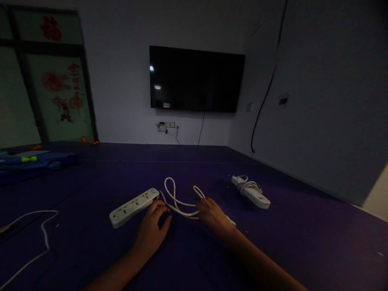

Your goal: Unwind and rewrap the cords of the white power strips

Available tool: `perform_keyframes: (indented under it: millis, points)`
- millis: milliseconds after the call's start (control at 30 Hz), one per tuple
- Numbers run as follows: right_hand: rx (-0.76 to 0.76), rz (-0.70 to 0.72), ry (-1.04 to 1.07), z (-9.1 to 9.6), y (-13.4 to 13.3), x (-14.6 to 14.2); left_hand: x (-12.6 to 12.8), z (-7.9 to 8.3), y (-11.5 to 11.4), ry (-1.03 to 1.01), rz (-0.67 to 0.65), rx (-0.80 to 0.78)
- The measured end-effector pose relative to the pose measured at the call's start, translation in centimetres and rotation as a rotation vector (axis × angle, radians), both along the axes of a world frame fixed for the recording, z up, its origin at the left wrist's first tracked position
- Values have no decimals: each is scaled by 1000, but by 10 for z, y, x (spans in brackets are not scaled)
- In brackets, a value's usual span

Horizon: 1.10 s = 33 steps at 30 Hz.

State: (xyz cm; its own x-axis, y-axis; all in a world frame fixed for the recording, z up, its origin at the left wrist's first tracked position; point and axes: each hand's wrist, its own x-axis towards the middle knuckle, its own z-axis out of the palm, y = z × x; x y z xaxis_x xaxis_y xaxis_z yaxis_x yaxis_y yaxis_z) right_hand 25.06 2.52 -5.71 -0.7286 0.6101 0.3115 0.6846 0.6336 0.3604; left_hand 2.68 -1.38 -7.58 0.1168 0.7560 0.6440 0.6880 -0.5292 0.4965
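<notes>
White plastic, the long power strip (pixel 134 206) lies on the dark purple mat (pixel 303 242), just left of the left hand (pixel 151 230), whose opened fingers rest on the strip's looped white cord (pixel 177 201). The right hand (pixel 213 215) covers the cord's loops, fingers curled; whether it grips I cannot tell. A second white strip (pixel 251 193), cord-wrapped, lies well apart rightward.
</notes>
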Motion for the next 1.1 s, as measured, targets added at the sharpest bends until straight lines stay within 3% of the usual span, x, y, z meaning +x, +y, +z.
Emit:
perform_keyframes:
  millis: [233,433,567,767,900,1100]
  points:
    - [-47,51,15,-10,3,-1,3,4,-8,153,-144,45]
    - [-55,223,210,-8,-10,6,2,7,-11,116,-52,-16]
    - [1,227,359,-5,-15,10,-1,11,-10,162,11,-82]
    - [-39,38,458,0,-13,12,-1,8,-4,300,248,-142]
    - [-161,-212,422,5,-12,8,-1,10,-5,343,282,-179]
    - [-232,-377,319,8,-9,6,-1,12,-6,341,267,-167]
